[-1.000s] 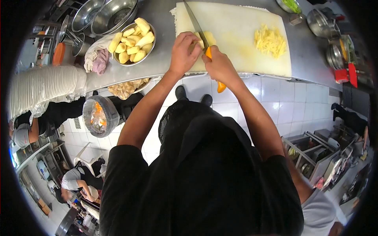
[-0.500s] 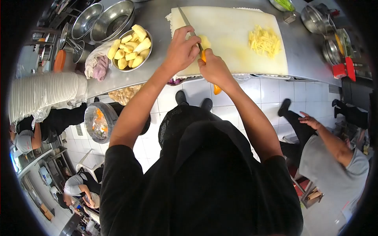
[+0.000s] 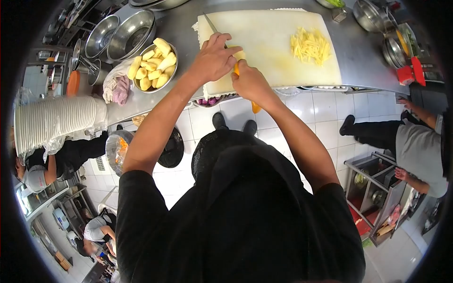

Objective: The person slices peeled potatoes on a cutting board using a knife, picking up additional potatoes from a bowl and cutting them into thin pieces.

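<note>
Gripping the orange-handled knife (image 3: 234,66), the right hand (image 3: 250,84) cuts beside the left hand (image 3: 214,59), fingers pressing a potato piece on the cutting board (image 3: 283,70).

The person wears a black short-sleeved T-shirt (image 3: 240,226), plain, with no print or marking showing from above. Its sleeves end above the elbows, leaving both forearms bare down to the left hand (image 3: 213,59) and the right hand (image 3: 250,84). No watch, ring or glove is visible on either. Below the shirt's chest hangs what seems a dark netted or mesh garment (image 3: 207,148), perhaps an apron. Beyond it are two dark shoes (image 3: 233,123).
</note>
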`<state>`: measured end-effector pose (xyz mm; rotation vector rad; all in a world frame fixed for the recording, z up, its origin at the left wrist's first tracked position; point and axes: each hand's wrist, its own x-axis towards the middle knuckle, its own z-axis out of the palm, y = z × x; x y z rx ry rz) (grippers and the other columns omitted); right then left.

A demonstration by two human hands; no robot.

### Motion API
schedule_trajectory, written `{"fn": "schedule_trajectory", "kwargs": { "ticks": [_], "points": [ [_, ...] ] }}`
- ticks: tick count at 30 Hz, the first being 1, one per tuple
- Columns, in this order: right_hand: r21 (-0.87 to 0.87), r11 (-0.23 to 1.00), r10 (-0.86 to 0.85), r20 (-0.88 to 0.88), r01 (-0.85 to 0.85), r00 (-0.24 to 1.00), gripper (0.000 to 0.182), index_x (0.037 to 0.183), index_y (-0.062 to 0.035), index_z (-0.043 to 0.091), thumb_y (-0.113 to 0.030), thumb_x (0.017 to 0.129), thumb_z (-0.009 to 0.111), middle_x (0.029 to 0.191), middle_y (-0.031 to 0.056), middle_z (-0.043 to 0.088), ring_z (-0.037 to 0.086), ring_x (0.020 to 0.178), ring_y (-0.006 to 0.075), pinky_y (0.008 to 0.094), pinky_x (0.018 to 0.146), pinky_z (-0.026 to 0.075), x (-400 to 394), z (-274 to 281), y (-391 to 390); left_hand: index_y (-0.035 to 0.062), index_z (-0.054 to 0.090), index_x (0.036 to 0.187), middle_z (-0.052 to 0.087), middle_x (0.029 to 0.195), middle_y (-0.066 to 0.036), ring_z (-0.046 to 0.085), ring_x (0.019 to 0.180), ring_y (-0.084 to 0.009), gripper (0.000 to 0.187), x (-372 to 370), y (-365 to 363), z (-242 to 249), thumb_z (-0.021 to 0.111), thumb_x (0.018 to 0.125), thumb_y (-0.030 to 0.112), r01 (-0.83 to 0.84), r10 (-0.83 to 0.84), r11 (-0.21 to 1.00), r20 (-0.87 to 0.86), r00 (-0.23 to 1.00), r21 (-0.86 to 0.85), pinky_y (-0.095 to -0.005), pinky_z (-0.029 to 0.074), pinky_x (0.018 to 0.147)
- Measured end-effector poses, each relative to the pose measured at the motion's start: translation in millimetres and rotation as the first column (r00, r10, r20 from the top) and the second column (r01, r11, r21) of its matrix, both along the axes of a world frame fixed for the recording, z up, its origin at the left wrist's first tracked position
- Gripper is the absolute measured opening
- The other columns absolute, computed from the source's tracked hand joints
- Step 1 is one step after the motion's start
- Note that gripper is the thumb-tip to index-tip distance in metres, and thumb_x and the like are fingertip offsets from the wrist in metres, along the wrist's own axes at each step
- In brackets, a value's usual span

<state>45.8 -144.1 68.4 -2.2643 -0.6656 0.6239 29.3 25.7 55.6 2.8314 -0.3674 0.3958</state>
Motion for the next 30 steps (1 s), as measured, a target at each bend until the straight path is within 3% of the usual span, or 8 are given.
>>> {"fn": "schedule_trajectory", "kwargs": {
  "ticks": [3, 6, 9, 16, 19, 27, 30],
  "points": [
    [0.000, 1.000, 0.000, -0.011, 0.000, 1.000, 0.031, 0.110, 0.0081, 0.048, -0.017, 0.092, 0.052, 0.086, 0.0326, 0.066, 0.065, 0.086, 0.0490, 0.0544, 0.081, 0.051, -0.1, 1.0, -0.8, 0.0065, 0.070, 0.109, 0.054, 0.123, -0.015, 0.047, 0.119, -0.0319, 0.029, -9.7, -6.6, -1.3, 0.061, 0.085, 0.020, -0.109, 0.150, 0.948, 0.118, 0.982, -0.300, -0.0415, 0.045, 0.097],
    [-0.010, 1.000, -0.005, -0.022, 0.005, 1.000, 0.032, 0.110, 0.0081, 0.047, -0.018, 0.093, 0.052, 0.085, 0.0326, 0.065, 0.065, 0.085, 0.0492, 0.0542, 0.080, 0.051, 1.0, 3.4, -0.6, 0.0036, 0.069, 0.102, 0.058, 0.116, -0.014, 0.055, 0.109, -0.0318, 0.023, -25.7, -8.5, -14.9, 0.066, 0.081, 0.012, -0.229, 0.303, 0.774, 0.027, 0.953, -0.590, -0.0403, 0.048, 0.092],
    [-0.041, 0.999, -0.007, -0.051, 0.005, 0.999, 0.033, 0.110, 0.0079, 0.047, -0.020, 0.093, 0.052, 0.086, 0.0330, 0.065, 0.065, 0.085, 0.0489, 0.0541, 0.080, 0.051, 1.3, 5.2, 0.1, 0.0024, 0.066, 0.096, 0.062, 0.108, -0.012, 0.060, 0.099, -0.0302, 0.019, -30.4, -16.3, -29.0, 0.067, 0.078, 0.007, -0.224, 0.364, 0.642, 0.035, 0.931, -0.733, -0.0392, 0.051, 0.087],
    [-0.066, 0.998, -0.005, -0.083, 0.000, 0.997, 0.034, 0.109, 0.0077, 0.048, -0.023, 0.095, 0.051, 0.087, 0.0325, 0.066, 0.065, 0.086, 0.0480, 0.0540, 0.080, 0.050, 2.5, 14.3, 0.9, 0.0029, 0.065, 0.094, 0.061, 0.103, -0.012, 0.060, 0.096, -0.0309, 0.018, -25.0, -16.6, -42.6, 0.067, 0.077, 0.007, -0.148, 0.322, 0.717, 0.136, 0.937, -0.681, -0.0384, 0.050, 0.086],
    [-0.063, 0.998, 0.006, -0.009, -0.006, 1.000, 0.035, 0.108, 0.0077, 0.048, -0.025, 0.097, 0.051, 0.088, 0.0323, 0.065, 0.064, 0.087, 0.0487, 0.0541, 0.081, 0.048, 0.1, 17.4, -6.1, 0.0029, 0.065, 0.094, 0.061, 0.102, -0.012, 0.060, 0.097, -0.0312, 0.017, -23.9, -17.3, -45.3, 0.067, 0.077, 0.007, -0.144, 0.324, 0.720, 0.145, 0.935, -0.679, -0.0385, 0.049, 0.087],
    [-0.079, 0.997, -0.005, -0.094, -0.002, 0.996, 0.032, 0.104, 0.0049, 0.046, -0.026, 0.099, 0.050, 0.087, 0.0331, 0.064, 0.062, 0.088, 0.0506, 0.0552, 0.081, 0.046, -12.8, 51.0, -31.3, 0.0027, 0.065, 0.092, 0.061, 0.101, -0.011, 0.060, 0.097, -0.0306, 0.015, -24.7, -19.0, -43.9, 0.067, 0.078, 0.007, -0.148, 0.339, 0.728, 0.164, 0.926, -0.670, -0.0385, 0.049, 0.087],
    [-0.066, 0.998, -0.001, -0.082, -0.005, 0.997, 0.032, 0.103, 0.0047, 0.045, -0.026, 0.099, 0.050, 0.085, 0.0329, 0.064, 0.062, 0.087, 0.0510, 0.0556, 0.080, 0.046, -13.4, 48.4, -32.3, 0.0007, 0.064, 0.096, 0.061, 0.101, -0.012, 0.064, 0.087, -0.0265, 0.017, -22.7, -17.8, -47.2, 0.064, 0.079, 0.002, -0.124, 0.335, 0.769, 0.229, 0.914, -0.627, -0.0350, 0.053, 0.079]
  ]
}}
